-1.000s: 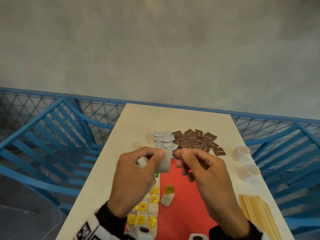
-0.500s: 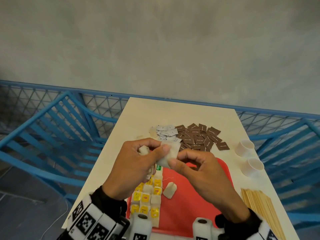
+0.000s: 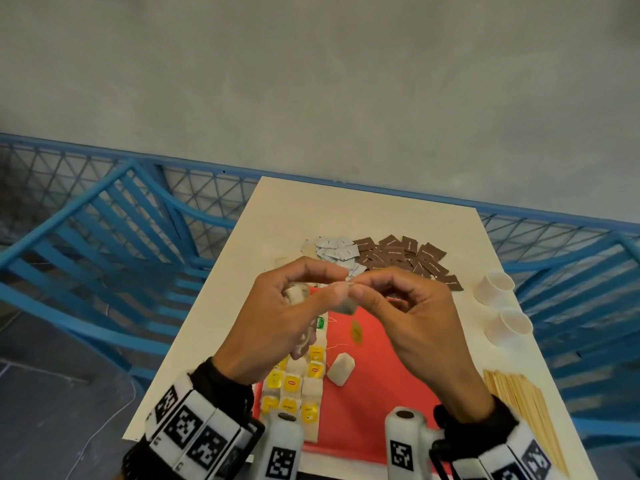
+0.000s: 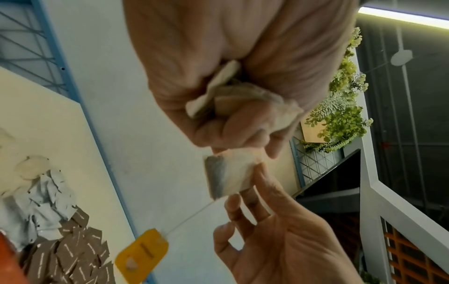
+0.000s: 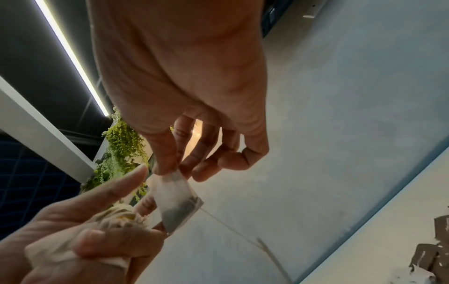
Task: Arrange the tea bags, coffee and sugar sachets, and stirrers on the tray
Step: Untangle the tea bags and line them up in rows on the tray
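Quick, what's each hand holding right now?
Left hand: grips a bunch of tea bags.
Right hand: pinches one tea bag, its yellow tag dangling.

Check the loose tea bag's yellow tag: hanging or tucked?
Hanging. The yellow tag dangles on its string below the tea bag pinched by both hands.

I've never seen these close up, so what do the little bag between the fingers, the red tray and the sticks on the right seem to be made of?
Tea bag: thin, matte filter paper, seemingly; dark contents show through, and a thread leads to a yellow paper tag.
Red tray: probably plastic, smooth and evenly coloured.
Stirrers: likely wood, pale and straw-coloured, in thin flat strips.
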A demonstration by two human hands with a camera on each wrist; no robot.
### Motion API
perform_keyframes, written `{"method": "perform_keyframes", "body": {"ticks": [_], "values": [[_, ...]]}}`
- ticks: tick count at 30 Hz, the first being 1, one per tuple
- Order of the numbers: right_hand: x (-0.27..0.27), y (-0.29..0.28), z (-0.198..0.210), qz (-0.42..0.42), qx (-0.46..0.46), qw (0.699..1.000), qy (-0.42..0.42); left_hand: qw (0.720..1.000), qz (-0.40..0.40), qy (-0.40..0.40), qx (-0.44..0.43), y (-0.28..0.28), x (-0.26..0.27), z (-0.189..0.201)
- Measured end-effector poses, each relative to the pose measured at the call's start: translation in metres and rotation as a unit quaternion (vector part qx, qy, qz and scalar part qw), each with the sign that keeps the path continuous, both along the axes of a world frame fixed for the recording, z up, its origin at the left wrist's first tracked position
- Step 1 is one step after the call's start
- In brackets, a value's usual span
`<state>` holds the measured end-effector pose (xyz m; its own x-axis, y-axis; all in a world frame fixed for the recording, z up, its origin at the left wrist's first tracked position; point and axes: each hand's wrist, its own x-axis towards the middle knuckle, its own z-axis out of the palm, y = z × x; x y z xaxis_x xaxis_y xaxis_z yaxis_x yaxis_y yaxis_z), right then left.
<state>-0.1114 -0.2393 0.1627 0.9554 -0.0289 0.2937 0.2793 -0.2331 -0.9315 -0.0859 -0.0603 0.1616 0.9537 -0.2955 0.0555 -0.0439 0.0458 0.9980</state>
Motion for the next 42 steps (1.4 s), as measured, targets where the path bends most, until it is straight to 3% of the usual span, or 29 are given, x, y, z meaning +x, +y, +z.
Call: {"method": "perform_keyframes", "body": {"ticks": [3,6,25,32,37,42], "values": [[0.004,0.002,-0.002,-0.008,-0.006,1.0,-0.003,0.999,0.037,0.022,-0.019,-0.002,0.005,-0.008],[0.009,0.002,-0.001,-0.008,0.001,1.0,0.0,0.998,0.024,0.033,-0.053,-0.001,0.007,-0.008],[0.039,0.033,-0.044,0.024,0.014,0.997,0.067,0.994,0.084,0.048,-0.055,0.022,0.023,-0.062],[0.041,0.044,-0.079,0.023,0.023,0.99,0.139,0.99,0.09,0.106,-0.015,0.032,0.017,-0.1],[0.047,0.051,-0.106,0.033,0.008,0.977,0.209,0.966,0.135,0.213,-0.056,0.033,0.028,-0.122],[0.098,0.043,-0.147,-0.005,-0.025,0.961,0.275,0.949,0.179,0.253,-0.058,0.036,0.047,-0.142]]}}
